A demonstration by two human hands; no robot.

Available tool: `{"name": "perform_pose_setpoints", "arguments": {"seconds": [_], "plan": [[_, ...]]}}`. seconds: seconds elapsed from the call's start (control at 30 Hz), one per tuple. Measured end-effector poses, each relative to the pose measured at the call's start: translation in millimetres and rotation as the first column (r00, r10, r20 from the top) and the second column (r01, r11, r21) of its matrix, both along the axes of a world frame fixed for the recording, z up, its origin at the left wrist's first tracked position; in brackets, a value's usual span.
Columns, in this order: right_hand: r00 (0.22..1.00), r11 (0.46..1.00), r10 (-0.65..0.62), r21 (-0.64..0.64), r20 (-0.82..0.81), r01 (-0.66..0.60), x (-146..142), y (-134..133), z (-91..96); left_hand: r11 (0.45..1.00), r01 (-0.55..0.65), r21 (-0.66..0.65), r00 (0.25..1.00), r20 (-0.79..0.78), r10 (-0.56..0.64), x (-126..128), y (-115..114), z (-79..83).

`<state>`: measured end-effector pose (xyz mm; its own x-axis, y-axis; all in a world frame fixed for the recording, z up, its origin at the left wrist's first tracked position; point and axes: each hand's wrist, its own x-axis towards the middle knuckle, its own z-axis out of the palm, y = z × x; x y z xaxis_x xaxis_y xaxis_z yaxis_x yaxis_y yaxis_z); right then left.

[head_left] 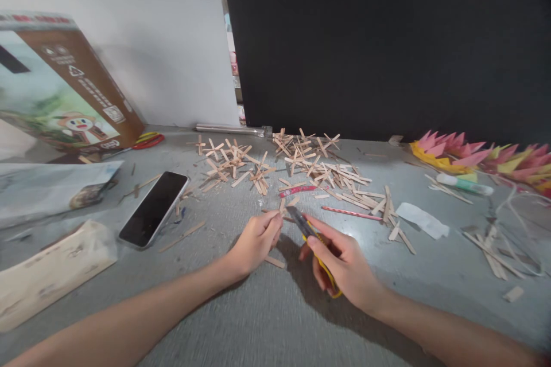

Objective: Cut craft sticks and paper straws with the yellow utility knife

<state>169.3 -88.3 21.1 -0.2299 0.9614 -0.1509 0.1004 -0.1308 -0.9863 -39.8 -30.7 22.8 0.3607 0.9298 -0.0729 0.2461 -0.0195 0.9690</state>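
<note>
My right hand [342, 261] is closed around a yellow and black box cutter [317, 238], its blade pointing up and left. Just left of the blade, my left hand [257, 241] is closed in a pinch on a small wooden craft stick [282, 205], which juts out above the fingertips. Part of that piece is hidden by the fingers. Under the left hand another craft stick [275, 262] lies on the grey table. Beyond both hands sits a heap of craft sticks [321, 171], many joined in crossed shapes.
A phone [154, 209] lies left, near a pale packet [55, 272] and a printed box [73, 86]. Red-handled scissors [146, 140] rest by the box. A pencil [350, 213], white paper scrap [422, 219], glue stick [465, 184] and pink-yellow paper crowns [451, 152] are right.
</note>
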Motion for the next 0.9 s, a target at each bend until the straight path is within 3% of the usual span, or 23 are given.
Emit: {"name": "perform_pose_setpoints", "arguments": {"seconds": [0.07,0.13,0.2,0.27,0.43,0.9], "plan": [[0.988,0.97,-0.092,0.234,0.125,0.061,6,4,-0.9,1.0,-0.002,0.001,1.0,-0.002,0.002,-1,0,-1.9],[0.949,0.857,-0.134,0.514,0.284,-0.033,13,10,-2.5,1.0,-0.018,-0.003,1.0,0.008,0.018,-1,0,-3.8],[0.89,0.747,-0.179,0.647,0.419,-0.154,19,17,-4.7,0.999,-0.034,-0.009,0.999,0.018,0.034,-1,0,-4.8],[0.832,0.703,-0.189,0.663,0.522,-0.257,22,22,-6.7,0.999,-0.033,-0.003,0.999,0.016,0.033,0,0,-5.0],[0.782,0.699,-0.15,0.625,0.604,-0.348,21,24,-8.4,0.999,-0.037,0.019,0.999,0.001,0.037,0,0,-4.2],[0.769,0.716,-0.159,0.609,0.619,-0.342,19,27,-7.4,0.999,-0.048,-0.016,0.999,0.006,0.048,1,1,-1.3]]}}
